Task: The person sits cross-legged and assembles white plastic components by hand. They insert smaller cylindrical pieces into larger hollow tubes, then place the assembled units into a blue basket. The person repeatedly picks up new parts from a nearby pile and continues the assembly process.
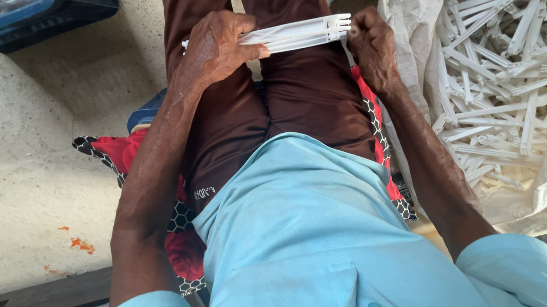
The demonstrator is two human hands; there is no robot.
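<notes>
I sit with my legs stretched out in brown trousers. My left hand [216, 46] grips the left part of a bundle of white plastic strips [303, 32] lying across my thighs. At the bundle's right end, my right hand [371, 43] is closed around the strips, pinching them. The bundle is flat, long and held level between both hands. My light blue shirt fills the lower part of the view.
A large white sack [410, 6] on my right lies open, filled with several loose white plastic strips [516, 55]. A blue crate [20, 25] stands at the top left on the concrete floor [10, 155]. A red patterned cushion [124, 153] lies under me.
</notes>
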